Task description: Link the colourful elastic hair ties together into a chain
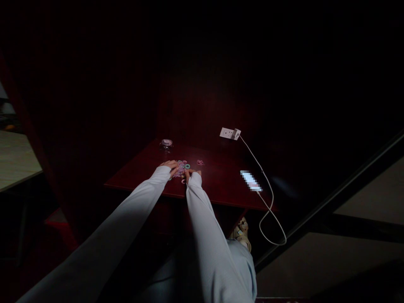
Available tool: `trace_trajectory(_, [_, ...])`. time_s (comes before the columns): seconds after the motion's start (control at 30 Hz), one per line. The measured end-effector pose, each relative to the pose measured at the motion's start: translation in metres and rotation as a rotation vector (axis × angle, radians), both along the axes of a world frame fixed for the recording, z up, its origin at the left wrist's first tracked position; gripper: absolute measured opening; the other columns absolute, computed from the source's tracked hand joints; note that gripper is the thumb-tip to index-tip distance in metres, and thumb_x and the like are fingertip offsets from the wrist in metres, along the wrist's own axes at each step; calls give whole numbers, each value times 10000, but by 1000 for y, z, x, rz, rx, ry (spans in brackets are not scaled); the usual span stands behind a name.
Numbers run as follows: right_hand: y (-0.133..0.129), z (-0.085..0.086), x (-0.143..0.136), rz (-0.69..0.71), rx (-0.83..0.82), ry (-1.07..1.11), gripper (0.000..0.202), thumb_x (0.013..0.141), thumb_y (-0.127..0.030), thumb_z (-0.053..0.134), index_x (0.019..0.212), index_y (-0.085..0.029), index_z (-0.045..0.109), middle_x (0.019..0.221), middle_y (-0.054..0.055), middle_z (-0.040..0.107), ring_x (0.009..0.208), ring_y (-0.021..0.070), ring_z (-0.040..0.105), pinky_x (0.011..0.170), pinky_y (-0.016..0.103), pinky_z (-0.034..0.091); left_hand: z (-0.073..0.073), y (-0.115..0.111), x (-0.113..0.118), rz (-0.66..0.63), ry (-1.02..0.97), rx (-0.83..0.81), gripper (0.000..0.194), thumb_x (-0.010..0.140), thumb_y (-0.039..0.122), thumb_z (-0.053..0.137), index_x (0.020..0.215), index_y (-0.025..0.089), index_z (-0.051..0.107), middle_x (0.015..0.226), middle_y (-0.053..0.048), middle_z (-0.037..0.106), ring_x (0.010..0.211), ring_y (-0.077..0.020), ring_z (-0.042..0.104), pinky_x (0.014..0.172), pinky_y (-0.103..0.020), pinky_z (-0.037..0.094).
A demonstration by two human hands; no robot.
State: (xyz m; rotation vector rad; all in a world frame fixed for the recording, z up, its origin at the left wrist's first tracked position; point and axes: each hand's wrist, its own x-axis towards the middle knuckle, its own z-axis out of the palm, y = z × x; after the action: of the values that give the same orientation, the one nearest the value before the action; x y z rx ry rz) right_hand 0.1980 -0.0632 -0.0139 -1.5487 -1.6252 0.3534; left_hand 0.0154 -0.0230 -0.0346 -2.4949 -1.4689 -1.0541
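Note:
A small pile of hair ties [179,170], mostly pink and purple with some green ones, lies on the dark red table [221,185]. My left hand [171,164] rests at the pile's left edge, fingers stretched toward it. On the right side, my right hand [191,173] has its fingers bent together at the pile; anything between them is too small to make out. A green ring-shaped hair tie [187,166] sits just above my right fingers. Farther right lies a small separate clump of pink hair ties [200,162].
A clear round container [166,144] stands at the table's back left. A lit phone [251,181] lies on the right, its white cable [272,198] looping past the front edge to a wall socket [226,133]. Dark panels enclose the table; a shoe [241,233] shows below.

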Motion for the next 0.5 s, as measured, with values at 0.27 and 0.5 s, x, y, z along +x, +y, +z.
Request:
trace_trajectory(0.27, [6, -6, 2, -41, 9, 13, 226, 949, -326, 673, 888, -203, 852, 874, 83, 719, 932, 234, 647, 894, 318, 549, 0, -3, 1, 78, -47, 3, 288, 1012, 352, 490, 1027, 248, 759, 1137, -63, 769, 1076, -233, 669, 918, -332, 519])
trace_trajectory(0.5, [6, -1, 2, -66, -5, 19, 244, 965, -258, 627, 839, -200, 827, 850, 92, 744, 1003, 260, 643, 918, 335, 524, 4, -5, 2, 144, -103, 9, 261, 996, 333, 511, 1012, 247, 758, 1207, -55, 763, 1056, -235, 680, 919, -353, 520])
